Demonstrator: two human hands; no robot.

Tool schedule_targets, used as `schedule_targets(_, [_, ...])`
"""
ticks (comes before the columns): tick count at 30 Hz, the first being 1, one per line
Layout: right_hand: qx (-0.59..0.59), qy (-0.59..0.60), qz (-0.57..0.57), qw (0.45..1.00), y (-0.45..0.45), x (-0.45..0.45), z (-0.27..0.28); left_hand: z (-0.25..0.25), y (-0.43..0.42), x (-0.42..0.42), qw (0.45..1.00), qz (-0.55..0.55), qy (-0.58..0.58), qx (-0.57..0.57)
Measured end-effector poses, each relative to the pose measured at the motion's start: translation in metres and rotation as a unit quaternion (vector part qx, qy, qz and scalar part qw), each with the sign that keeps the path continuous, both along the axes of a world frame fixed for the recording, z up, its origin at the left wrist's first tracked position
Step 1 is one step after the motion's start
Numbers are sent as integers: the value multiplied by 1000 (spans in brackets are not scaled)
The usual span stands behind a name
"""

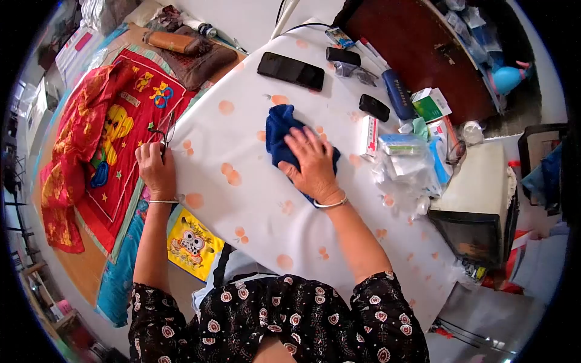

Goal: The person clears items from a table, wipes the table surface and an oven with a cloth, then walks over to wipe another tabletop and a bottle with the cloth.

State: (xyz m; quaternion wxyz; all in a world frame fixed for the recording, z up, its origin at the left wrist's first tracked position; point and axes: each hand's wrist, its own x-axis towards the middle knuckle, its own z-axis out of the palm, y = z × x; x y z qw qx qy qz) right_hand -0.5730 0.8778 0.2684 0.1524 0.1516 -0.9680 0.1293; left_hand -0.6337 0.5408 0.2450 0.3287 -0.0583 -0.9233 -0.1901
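Much of the near edge of the table (254,199) is hidden behind the person's patterned black top (290,311), and part of its right side is covered by a heap of clear plastic packaging (405,163) whose contents are hard to make out. At the table's left corner the left hand (157,169) is closed, fingers curled, on a thin wiry thing (162,134) — glasses, perhaps, though the fingers cover too much of it to be sure. Well apart from it, the right hand (313,160) lies palm down, fingers spread, on a blue cloth (278,130), hiding the cloth's middle; whether the palm pinches any of it cannot be seen. The cloth is deep blue and plush-looking, rumpled into soft folds — a broad part shows left of the fingers, and a narrow strip pokes out beside the wrist. It rests on the table between the left corner and the cluttered right side. Nearer the far corner lies a large black phone (290,71); a narrow white box (368,136) sits right of the cloth. Past the left edge, a red quilt (130,175) is partly covered by folded red fabric (69,169).
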Motion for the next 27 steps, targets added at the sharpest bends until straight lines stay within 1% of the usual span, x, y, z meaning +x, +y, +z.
schedule_targets(2, [-6,33,-91,995,11,-15,-11,0,1,1,1000,0,-1,3])
schedule_targets(4, [-83,52,-110,989,30,-31,-12,2,3,1,1000,-6,6,9])
schedule_targets(5, [-183,18,-99,978,41,-37,-10,3,3,1,1000,-9,8,12])
schedule_targets(6, [-282,-17,-86,955,51,-44,-8,3,3,-1,1000,-10,4,11])
schedule_targets(7, [-388,4,-95,917,57,-53,-9,3,3,-1,1000,-9,0,11])
schedule_targets(8, [-321,4,-131,938,70,-60,-13,2,2,1,1000,-8,-8,10])
schedule_targets(10, [-184,9,-198,963,95,-76,-18,4,3,1,1000,-5,-7,15])
schedule_targets(13, [-116,63,-121,984,101,-92,-23,4,4,0,1000,-2,-7,9])
schedule_targets(19, [-43,68,-79,994,86,-68,-13,9,7,1,1000,-5,-11,21])
schedule_targets(22, [-38,75,-70,994,82,-67,-10,7,6,1,1000,-3,-12,7])
schedule_targets(25, [-31,83,-86,992,85,-80,-14,6,5,1,1000,-4,-11,3])
schedule_targets(27, [-29,78,-63,995,83,-71,-15,4,4,1,1000,-1,-3,9])
